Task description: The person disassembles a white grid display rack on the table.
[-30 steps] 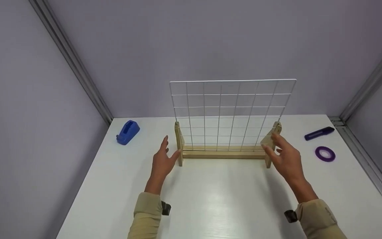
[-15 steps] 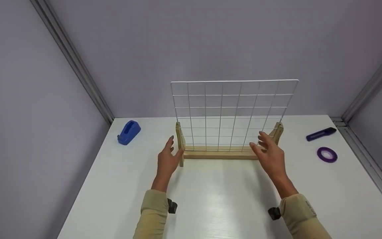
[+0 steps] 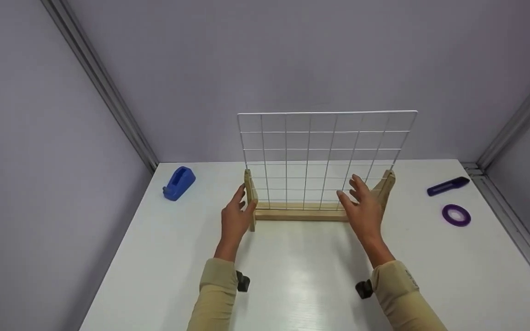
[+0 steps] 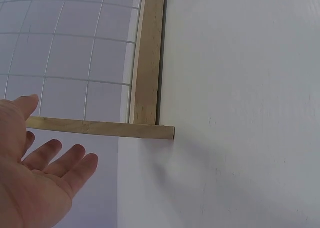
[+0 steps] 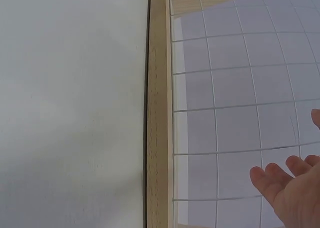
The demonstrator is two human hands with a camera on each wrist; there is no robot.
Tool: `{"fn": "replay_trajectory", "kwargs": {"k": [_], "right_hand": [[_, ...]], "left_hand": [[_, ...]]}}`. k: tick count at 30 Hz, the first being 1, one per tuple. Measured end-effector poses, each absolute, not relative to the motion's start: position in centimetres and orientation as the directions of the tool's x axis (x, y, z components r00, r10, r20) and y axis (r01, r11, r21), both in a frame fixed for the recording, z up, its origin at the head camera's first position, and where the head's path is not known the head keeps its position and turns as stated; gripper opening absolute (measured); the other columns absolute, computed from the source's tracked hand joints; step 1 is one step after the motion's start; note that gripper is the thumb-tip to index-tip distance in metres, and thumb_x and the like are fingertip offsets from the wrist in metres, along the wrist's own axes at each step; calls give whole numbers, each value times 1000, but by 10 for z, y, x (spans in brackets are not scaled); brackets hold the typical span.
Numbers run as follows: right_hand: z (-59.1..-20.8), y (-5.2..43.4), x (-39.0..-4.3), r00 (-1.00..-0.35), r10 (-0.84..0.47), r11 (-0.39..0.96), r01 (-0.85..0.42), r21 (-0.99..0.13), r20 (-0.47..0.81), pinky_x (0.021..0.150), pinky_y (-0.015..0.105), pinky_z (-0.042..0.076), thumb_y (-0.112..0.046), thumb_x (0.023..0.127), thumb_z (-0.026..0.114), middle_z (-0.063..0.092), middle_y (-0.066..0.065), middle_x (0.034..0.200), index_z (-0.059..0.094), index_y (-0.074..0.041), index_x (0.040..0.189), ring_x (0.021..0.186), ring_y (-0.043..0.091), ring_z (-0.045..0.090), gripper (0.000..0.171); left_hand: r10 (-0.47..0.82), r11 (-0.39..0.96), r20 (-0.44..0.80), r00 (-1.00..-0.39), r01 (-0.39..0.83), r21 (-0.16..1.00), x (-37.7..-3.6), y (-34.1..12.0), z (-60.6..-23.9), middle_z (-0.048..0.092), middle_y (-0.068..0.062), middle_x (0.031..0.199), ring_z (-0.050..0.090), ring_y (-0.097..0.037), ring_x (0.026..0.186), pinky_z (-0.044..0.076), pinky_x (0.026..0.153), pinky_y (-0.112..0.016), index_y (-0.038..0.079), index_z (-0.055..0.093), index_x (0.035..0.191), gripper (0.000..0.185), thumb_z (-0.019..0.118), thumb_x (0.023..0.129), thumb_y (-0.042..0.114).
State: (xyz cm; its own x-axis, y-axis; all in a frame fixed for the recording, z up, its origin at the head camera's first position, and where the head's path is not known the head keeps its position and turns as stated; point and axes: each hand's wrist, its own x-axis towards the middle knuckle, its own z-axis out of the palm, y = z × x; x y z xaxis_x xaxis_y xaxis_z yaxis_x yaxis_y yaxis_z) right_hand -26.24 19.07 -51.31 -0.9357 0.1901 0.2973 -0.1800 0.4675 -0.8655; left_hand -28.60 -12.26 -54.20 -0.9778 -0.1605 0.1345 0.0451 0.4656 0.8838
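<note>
Head view: white wire grid panel (image 3: pixel 325 156) stands upright in light wooden stand (image 3: pixel 302 212), middle of white table (image 3: pixel 154 257). My left hand (image 3: pixel 235 218) flat beside left post, my right hand (image 3: pixel 361 209) before grid; both released, grasping nothing.

Left wrist view: fingers (image 4: pixel 60 160) spread, apart from wood.

Right wrist view: fingertips (image 5: pixel 280 175) near wires. Risk, I judge: careless push tips grid backward.

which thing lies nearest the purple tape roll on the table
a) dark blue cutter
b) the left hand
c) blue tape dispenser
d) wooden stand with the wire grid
a: the dark blue cutter lies just behind the purple tape roll at the table's right side, while the wooden stand, the left hand and the blue tape dispenser are all farther to the left.
</note>
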Motion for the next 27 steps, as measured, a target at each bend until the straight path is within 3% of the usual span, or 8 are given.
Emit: {"fn": "replay_trajectory", "kwargs": {"k": [6,16,27], "right_hand": [[-512,182,-268,-945,208,462,-131,-877,251,109,46,51,-44,98,65,46,10,158,33,-24,160,140,31,53,72],[-516,169,-280,-940,204,373,-182,-910,272,112,50,48,-40,99,66,47,17,156,33,-20,160,141,34,51,72],[-519,160,-291,-927,268,346,-159,-925,260,115,51,44,-39,99,67,50,12,154,34,-23,159,142,33,49,71]], "left_hand": [[-158,467,151,-976,61,882,-290,-120,-543,51,-10,154,60,-38,130,56,101,-48,17,41,157,63,66,100,30],[-153,475,172,-973,80,876,-291,-120,-545,54,-11,151,61,-33,130,56,101,-47,13,40,156,63,65,101,28],[-175,452,174,-969,78,889,-298,-116,-545,52,-10,153,63,-31,127,58,99,-45,10,41,156,62,64,101,29]]}}
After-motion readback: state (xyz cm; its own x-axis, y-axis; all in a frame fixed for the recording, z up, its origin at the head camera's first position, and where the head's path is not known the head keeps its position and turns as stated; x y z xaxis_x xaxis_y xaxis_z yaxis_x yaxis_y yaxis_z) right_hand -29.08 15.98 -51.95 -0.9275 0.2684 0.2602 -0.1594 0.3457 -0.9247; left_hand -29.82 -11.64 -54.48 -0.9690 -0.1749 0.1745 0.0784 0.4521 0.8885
